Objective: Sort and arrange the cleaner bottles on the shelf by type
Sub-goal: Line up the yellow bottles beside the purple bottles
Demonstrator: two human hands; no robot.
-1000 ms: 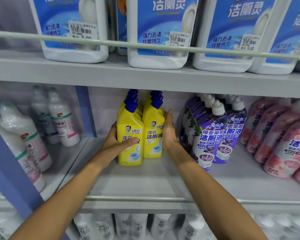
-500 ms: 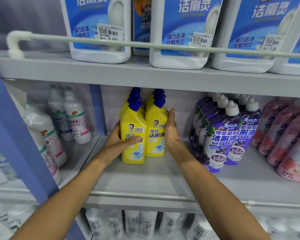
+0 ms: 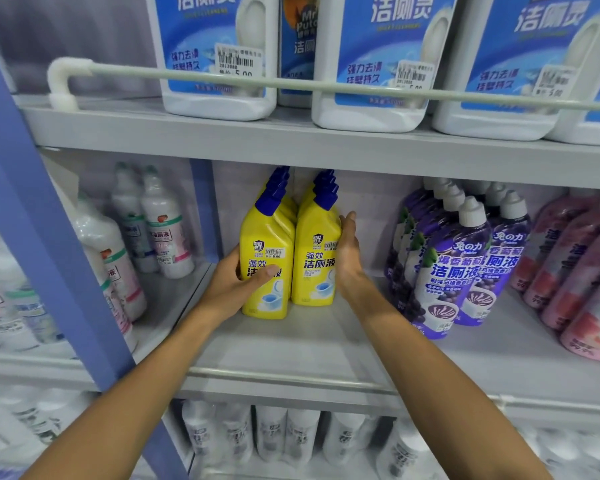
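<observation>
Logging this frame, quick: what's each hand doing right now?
Left hand: grips the left yellow bottle.
Right hand: open, flat against the right yellow bottle.

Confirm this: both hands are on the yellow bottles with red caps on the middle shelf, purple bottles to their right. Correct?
Not quite. The head view shows the caps are dark blue, not red. The rest holds: left hand and right hand on the yellow bottles, middle shelf, purple bottles to their right.
</observation>
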